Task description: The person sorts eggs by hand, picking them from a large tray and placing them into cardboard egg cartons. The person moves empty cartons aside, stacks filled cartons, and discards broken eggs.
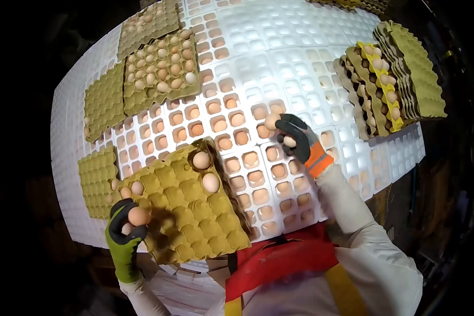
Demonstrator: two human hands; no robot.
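My left hand (125, 231), in a green and black glove, is closed round brown eggs (139, 216) beside the left edge of a pulp tray (187, 205). That tray is mostly bare, with two eggs (210, 183) near its right side and two at its upper left. In an orange, grey and black glove, my right hand (298, 139) pinches one egg (272, 121) above the white celled trays (268, 152); another egg (289, 141) shows under its fingers. Many cells around and below hold single brown eggs.
A pulp tray filled with eggs (161, 66) lies at the upper left, near bare pulp trays (104, 100). Stacked pulp trays (418, 73) lean at the right, beside a yellow tray with eggs (387, 87). The white surface ends at a right-hand edge (405, 176).
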